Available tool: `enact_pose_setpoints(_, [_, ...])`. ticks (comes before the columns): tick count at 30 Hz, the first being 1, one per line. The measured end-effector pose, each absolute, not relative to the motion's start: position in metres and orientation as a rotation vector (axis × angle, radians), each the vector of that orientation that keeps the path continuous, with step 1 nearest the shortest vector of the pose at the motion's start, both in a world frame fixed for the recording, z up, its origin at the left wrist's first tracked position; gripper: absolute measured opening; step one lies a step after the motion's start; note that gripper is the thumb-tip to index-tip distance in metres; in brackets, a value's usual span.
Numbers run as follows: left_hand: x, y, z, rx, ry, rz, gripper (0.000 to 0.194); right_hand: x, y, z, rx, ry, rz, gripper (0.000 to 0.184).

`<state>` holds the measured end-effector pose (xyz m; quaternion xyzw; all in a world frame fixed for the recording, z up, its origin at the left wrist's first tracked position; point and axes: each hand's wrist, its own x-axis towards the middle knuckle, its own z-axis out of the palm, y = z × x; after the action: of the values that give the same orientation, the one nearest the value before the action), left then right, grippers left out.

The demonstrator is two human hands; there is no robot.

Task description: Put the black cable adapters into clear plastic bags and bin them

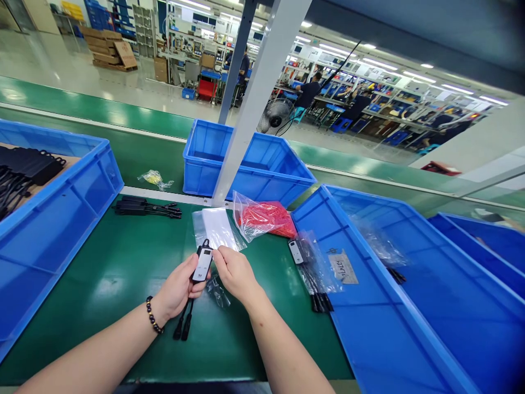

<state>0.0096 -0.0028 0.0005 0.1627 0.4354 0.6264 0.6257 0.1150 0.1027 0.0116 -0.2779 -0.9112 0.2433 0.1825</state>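
My left hand [179,289] is closed around a small black electronic device [202,264] with a silver front, a dark little window and a hanging loop. Two short cables with black connectors [182,326] dangle below it. At the device's upper right edge, my right hand [234,272] is pinched; whatever its fingertips hold is too small to make out. Some crumpled clear plastic [218,291] lies under the right hand. Just beyond are clear bags with a white sheet [216,225] and a clear bag of red pieces [268,219].
Black cabled devices [143,207] lie at the back left. A bagged device [309,268] rests at the right, by a blue bin [394,312] with a handwritten label. More blue bins stand left [61,219] and behind [254,183]. A white post [246,120] rises at the back edge.
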Motion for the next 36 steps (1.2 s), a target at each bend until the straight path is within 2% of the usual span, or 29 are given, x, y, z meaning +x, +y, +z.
enact_pose_setpoints(4, [0.01,-0.002,-0.001,0.344,0.993,1.449,0.031,0.117,0.1,0.017,-0.725,-2.592,0.735,0.036])
enact_pose_setpoints(9, [0.001,0.001,0.0,0.239,0.969,1.473,0.036,0.133,0.095,0.038,-0.337,-2.719,1.006,0.036])
enact_pose_setpoints(11, [-0.004,0.002,0.002,0.191,0.976,1.483,0.038,0.136,0.095,0.039,-0.322,-2.792,1.008,0.038])
enact_pose_setpoints(17, [-0.013,0.005,0.005,0.155,0.966,1.587,0.033,0.118,0.09,0.005,-0.907,-3.053,0.425,0.031])
enact_pose_setpoints(21, [-0.018,0.002,0.008,0.275,0.936,1.629,0.018,0.117,0.097,0.002,-1.094,-2.996,0.361,0.031])
enact_pose_setpoints(24, [-0.021,-0.001,0.012,0.382,0.972,1.633,0.047,0.133,0.111,0.007,-1.194,-2.928,0.327,0.033])
enact_pose_setpoints(27, [-0.022,-0.002,0.014,0.374,1.016,1.656,0.045,0.153,0.122,0.002,-1.281,-2.978,0.265,0.027])
enact_pose_setpoints(31, [-0.024,-0.002,0.016,0.298,1.055,1.654,0.03,0.167,0.122,-0.005,-1.233,-3.016,0.126,0.02])
enact_pose_setpoints(36, [-0.028,-0.001,0.016,0.276,1.117,1.661,0.022,0.142,0.117,0.0,-0.708,-2.944,0.008,0.016])
